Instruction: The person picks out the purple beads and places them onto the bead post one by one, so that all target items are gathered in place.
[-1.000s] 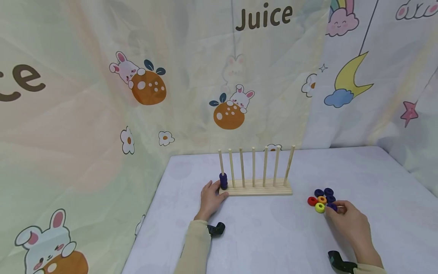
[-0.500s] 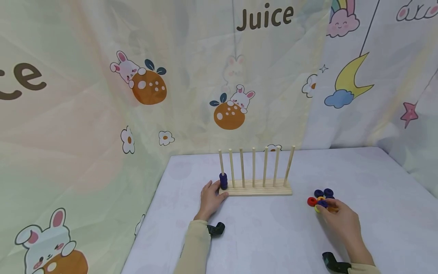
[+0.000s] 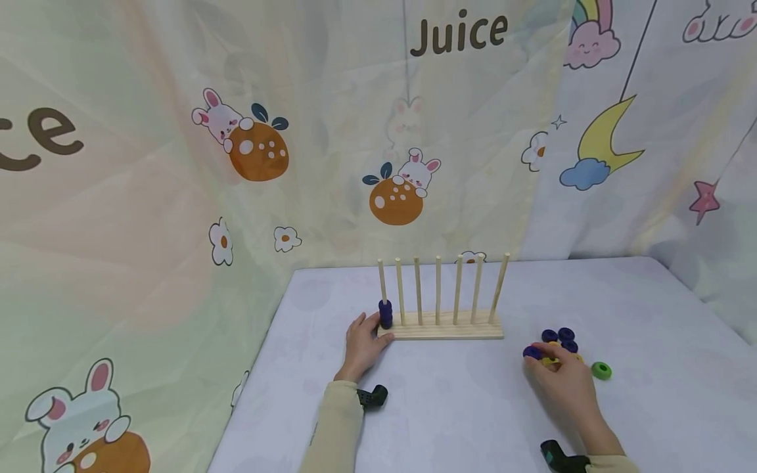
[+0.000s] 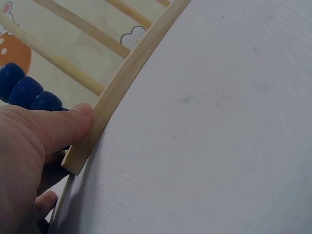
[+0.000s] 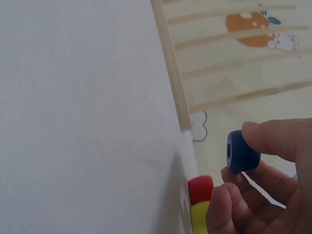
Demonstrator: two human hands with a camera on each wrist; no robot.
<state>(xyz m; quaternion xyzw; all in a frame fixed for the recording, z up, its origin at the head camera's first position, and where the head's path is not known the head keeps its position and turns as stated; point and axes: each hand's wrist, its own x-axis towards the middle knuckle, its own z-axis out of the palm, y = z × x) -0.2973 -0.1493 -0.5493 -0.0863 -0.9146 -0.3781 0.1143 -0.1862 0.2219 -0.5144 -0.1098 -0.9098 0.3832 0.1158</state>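
Note:
A wooden rack (image 3: 443,328) with several upright pegs stands on the table; dark blue beads (image 3: 386,314) are stacked on its leftmost peg. The left hand (image 3: 362,345) grips the rack's left end, thumb on the front edge, also seen in the left wrist view (image 4: 29,146). The right hand (image 3: 564,387) pinches a blue bead (image 3: 532,353) between thumb and fingers; in the right wrist view the blue bead (image 5: 243,152) is off the table, its hole facing left. Below it lie a red bead (image 5: 201,189) and a yellow bead (image 5: 200,217).
Several loose blue beads (image 3: 566,334) lie just behind the right hand, with a green bead (image 3: 601,370) to its right. Other beads are partly hidden under that hand. A patterned cloth (image 3: 331,131) hangs behind the table (image 3: 449,407).
The right hand has moved left with the pinched blue bead, past the loose beads, and the green bead has come into view. The left hand has stayed on the rack.

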